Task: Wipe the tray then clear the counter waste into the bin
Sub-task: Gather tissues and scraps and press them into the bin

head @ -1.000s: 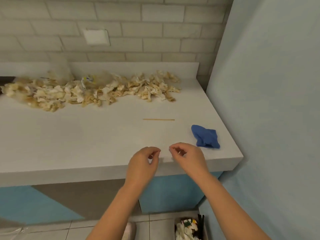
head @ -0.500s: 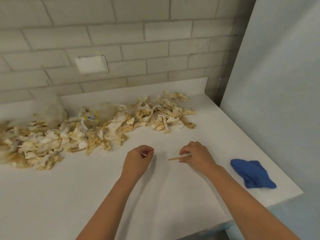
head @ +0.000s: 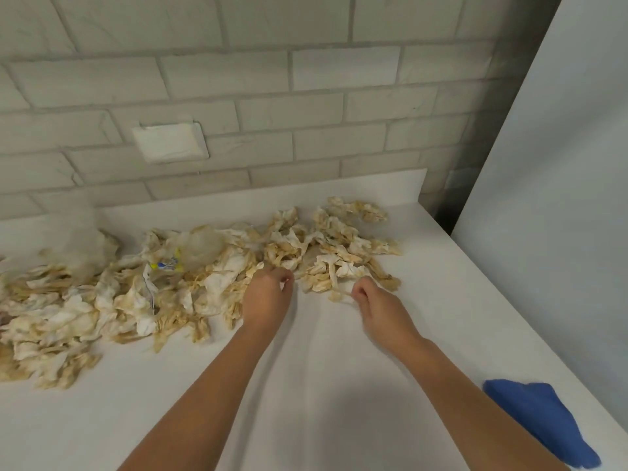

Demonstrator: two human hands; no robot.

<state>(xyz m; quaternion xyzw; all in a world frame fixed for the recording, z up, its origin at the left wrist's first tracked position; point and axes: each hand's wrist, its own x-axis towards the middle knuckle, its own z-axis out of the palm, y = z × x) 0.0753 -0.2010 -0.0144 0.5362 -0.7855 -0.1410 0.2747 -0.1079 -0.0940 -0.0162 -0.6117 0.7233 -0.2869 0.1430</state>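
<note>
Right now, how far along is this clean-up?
Done: unclear; no tray shows, and the blue cloth lies apart on the counter. In hand: the right hand pinches a scrap at the near edge of the waste pile; the left hand curls beside it. Left: nearly everything; the pile sprawls along the wall and no bin shows.

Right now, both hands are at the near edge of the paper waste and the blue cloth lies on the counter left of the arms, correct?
No: the head view shows the blue cloth on the counter right of the arms. The left hand and right hand are at the near edge of the paper waste.
</note>
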